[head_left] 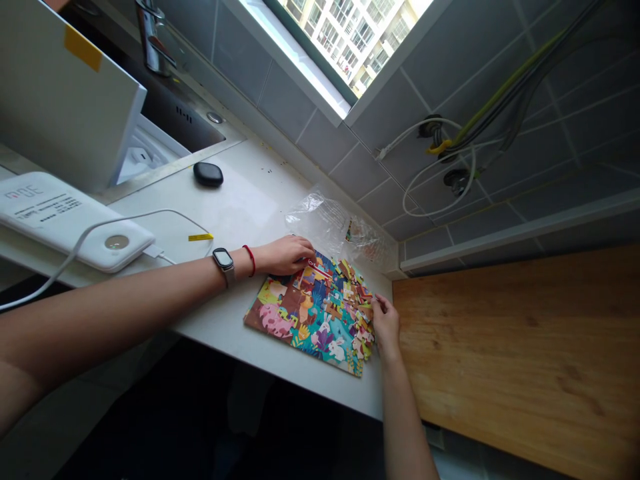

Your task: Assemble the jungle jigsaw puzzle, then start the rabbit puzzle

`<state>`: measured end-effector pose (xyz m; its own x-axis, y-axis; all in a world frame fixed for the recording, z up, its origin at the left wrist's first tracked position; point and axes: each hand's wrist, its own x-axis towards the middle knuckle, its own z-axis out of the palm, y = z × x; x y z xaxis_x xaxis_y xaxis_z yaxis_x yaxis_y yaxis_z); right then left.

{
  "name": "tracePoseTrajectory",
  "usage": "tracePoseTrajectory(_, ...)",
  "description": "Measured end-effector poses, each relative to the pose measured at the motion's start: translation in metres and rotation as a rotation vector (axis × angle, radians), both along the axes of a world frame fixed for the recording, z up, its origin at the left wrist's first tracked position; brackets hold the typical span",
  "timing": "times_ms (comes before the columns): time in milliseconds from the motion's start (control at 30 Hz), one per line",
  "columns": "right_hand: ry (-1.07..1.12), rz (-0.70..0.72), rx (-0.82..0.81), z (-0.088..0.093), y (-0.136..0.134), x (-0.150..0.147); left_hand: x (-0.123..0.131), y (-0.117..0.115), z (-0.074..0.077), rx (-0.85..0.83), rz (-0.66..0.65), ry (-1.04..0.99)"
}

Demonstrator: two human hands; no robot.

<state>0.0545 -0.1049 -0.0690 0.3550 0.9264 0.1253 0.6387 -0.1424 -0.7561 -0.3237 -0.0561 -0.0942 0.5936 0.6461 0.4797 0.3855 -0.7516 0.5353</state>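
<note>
A colourful cartoon-animal jigsaw puzzle [310, 317] lies on the white countertop [235, 207], with rabbits and a pink animal showing. Loose pieces are heaped along its far right side. My left hand [285, 257], wearing a smartwatch [223, 264] and a red wrist string [249, 260], rests its fingers on the puzzle's upper edge, next to a clear plastic bag [325, 227]. My right hand [386, 327] pinches at the heaped pieces on the right edge. What its fingertips hold is partly hidden.
A wooden board [520, 353] lies right of the counter. Further left are a black oval case [208, 174], a yellow tag [201, 237], a corded white device [70, 220] and a steel sink [180, 120] with a tap [155, 37]. Cables [500, 113] hang on the tiled wall.
</note>
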Motion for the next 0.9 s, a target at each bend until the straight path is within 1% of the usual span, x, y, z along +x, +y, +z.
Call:
tracePoseTrajectory(167,0.052,-0.006,-0.026,-0.005,0.01,-0.002,0.0,0.001,-0.002,-0.005,-0.007,-0.019)
tracePoseTrajectory(333,0.075,0.0,-0.058,-0.001,0.02,-0.007,0.001,0.002,-0.003,0.003,-0.006,-0.03)
tracePoseTrajectory(533,0.098,-0.013,0.014,0.006,0.019,-0.006,0.001,0.0,-0.002,0.021,0.008,0.01)
tracePoseTrajectory(667,0.095,-0.015,0.109,0.018,0.013,-0.006,0.001,-0.001,0.0,0.001,0.013,0.015)
tracePoseTrajectory(733,0.13,0.029,0.164,0.024,0.008,-0.017,0.002,-0.002,0.001,-0.009,0.01,0.0)
tracePoseTrajectory(800,0.193,0.138,0.168,0.029,0.002,-0.037,0.002,-0.002,0.001,-0.017,0.011,-0.012)
tracePoseTrajectory(900,0.209,0.352,0.028,0.03,-0.004,-0.075,0.002,-0.002,0.002,-0.011,0.02,-0.03)
